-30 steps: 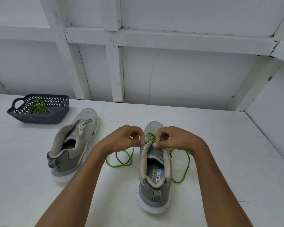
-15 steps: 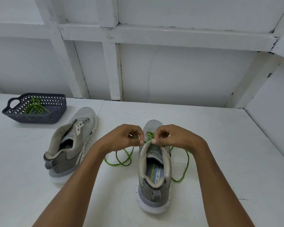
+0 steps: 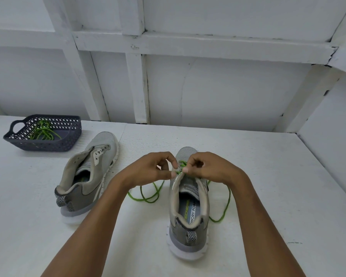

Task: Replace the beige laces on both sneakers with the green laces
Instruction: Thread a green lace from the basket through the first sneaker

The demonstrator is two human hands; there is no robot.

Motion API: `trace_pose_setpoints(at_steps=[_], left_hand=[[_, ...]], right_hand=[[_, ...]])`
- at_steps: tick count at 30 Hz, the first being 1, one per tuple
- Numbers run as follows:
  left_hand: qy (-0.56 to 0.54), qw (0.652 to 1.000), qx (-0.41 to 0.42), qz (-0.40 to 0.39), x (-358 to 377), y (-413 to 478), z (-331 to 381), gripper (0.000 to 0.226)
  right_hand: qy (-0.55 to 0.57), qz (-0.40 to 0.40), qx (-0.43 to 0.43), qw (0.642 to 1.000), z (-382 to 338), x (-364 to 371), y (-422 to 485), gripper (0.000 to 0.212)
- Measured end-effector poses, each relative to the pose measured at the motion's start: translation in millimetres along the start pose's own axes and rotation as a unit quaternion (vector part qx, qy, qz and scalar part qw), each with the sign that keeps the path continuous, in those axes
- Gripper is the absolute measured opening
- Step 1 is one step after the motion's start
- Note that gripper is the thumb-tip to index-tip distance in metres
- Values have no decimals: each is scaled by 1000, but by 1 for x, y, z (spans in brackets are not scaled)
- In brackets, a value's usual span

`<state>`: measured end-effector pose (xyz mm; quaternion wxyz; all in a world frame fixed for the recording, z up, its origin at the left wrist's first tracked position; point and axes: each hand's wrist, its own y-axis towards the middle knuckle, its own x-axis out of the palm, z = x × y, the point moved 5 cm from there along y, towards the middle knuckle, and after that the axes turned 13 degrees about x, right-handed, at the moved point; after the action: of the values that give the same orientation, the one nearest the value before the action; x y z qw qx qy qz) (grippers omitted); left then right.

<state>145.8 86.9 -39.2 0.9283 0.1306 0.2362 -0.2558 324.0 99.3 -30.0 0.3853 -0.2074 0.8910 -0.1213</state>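
Two grey sneakers stand on the white table, heels toward me. The right sneaker (image 3: 188, 212) carries a green lace (image 3: 148, 196) through its front eyelets, with loose ends trailing on both sides. My left hand (image 3: 150, 168) pinches the lace and the left eyelet flap. My right hand (image 3: 208, 168) pinches the lace at the right eyelets. My fingers hide the eyelets they work at. The left sneaker (image 3: 86, 180) has no lace in it and its tongue stands open.
A dark perforated basket (image 3: 68, 140) at the far left holds a second green lace (image 3: 41, 130). White panelled walls close the table at the back and on the right.
Both hands stay at the right sneaker's eyelets with only small finger movements on the lace. The view has shifted slightly.
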Motion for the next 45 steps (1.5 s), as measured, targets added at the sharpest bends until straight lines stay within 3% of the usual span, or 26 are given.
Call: trace_pose_setpoints(at_steps=[5, 14, 18, 23, 32, 38, 42, 45], left_hand=[[18, 1000, 7, 22, -2, 2, -3, 12], [42, 998, -40, -22, 7, 0, -10, 29], [30, 999, 19, -3, 5, 1, -2, 7], [75, 997, 28, -4, 5, 5, 0, 10], [158, 987, -17, -31, 6, 2, -3, 21], [117, 993, -19, -28, 11, 1, -8, 31], [38, 999, -5, 22, 6, -1, -4, 8], [56, 998, 13, 9, 4, -2, -1, 13]], right_hand=[[-10, -5, -7, 1000, -1, 1, 1, 7], [-123, 37, 2, 992, -11, 5, -1, 14], [-40, 50, 10, 998, -3, 2, -2, 15], [74, 81, 12, 994, 2, -11, -8, 13], [82, 47, 7, 996, 9, -9, -13, 6], [23, 32, 4, 999, -3, -3, -13, 15], [-21, 50, 4, 999, -6, 3, -9, 11], [-39, 60, 0, 997, -8, 5, -7, 7]])
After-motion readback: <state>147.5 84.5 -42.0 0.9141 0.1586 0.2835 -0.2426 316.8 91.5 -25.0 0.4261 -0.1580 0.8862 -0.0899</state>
